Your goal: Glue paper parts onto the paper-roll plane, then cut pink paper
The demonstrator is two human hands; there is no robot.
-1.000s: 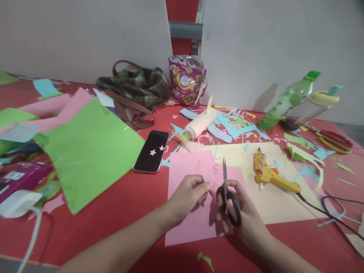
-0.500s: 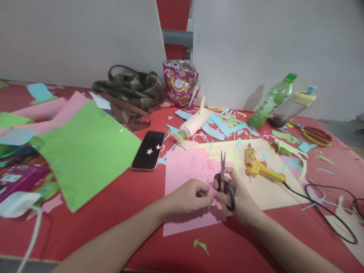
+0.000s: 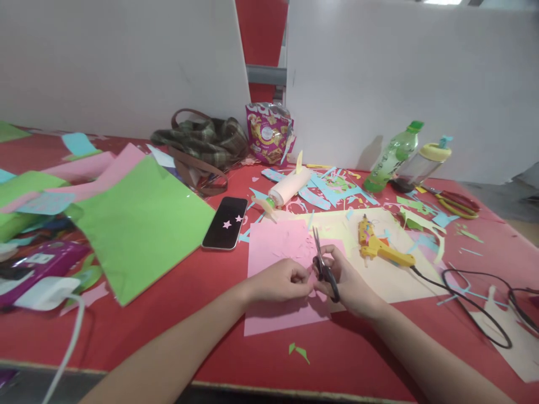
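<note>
My right hand [image 3: 343, 283] is closed on black-handled scissors [image 3: 326, 272], their blades pointing up and away from me. Close beside it, my left hand [image 3: 284, 280] is pinched, and a small bit of pink paper [image 3: 311, 279] shows at its fingertips. Both hands are over a pink sheet [image 3: 269, 321] strewn with small pink scraps [image 3: 290, 241]. Two pink paper stars [image 3: 227, 224] lie on a black phone [image 3: 219, 238] left of the sheet. How much of the pink bit the left fingers hide I cannot tell.
A yellow glue gun [image 3: 383, 249] with a black cord lies on cream paper [image 3: 393, 289] at right. A green sheet [image 3: 143, 224] covers the left. Behind are a paper-wrapped bottle [image 3: 290, 186], a snack bag [image 3: 269, 134], a green bottle [image 3: 391, 160] and red-handled pliers [image 3: 457, 203].
The scissors have turned, so their blades now lean further left. My hands are closer together at the fingertips. The whole view has shifted slightly.
</note>
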